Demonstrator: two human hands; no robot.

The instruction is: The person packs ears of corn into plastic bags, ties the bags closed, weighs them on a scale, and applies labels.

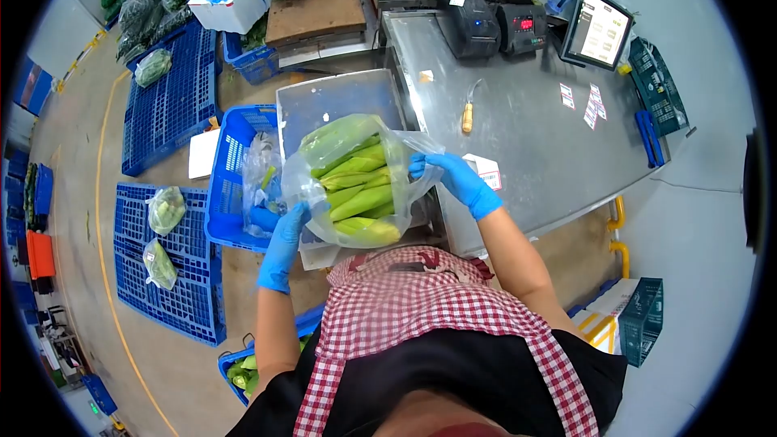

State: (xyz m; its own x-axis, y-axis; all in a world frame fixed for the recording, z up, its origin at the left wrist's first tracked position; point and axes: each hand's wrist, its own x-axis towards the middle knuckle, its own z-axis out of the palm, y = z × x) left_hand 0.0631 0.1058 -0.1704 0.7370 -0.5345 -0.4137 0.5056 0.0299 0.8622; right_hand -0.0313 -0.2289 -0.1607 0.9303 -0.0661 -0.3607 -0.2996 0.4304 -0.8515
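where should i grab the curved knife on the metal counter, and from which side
Probably by the wooden handle, coming from the person's side with the right hand, once free of the plastic bag: the handle end lies nearer the person, and the thin curved blade points away.

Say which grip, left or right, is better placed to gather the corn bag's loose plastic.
Right, probably. The right grip holds loose plastic stretched out from the clear plastic bag, while the left grip is low on the opposite side, by the corn ears.
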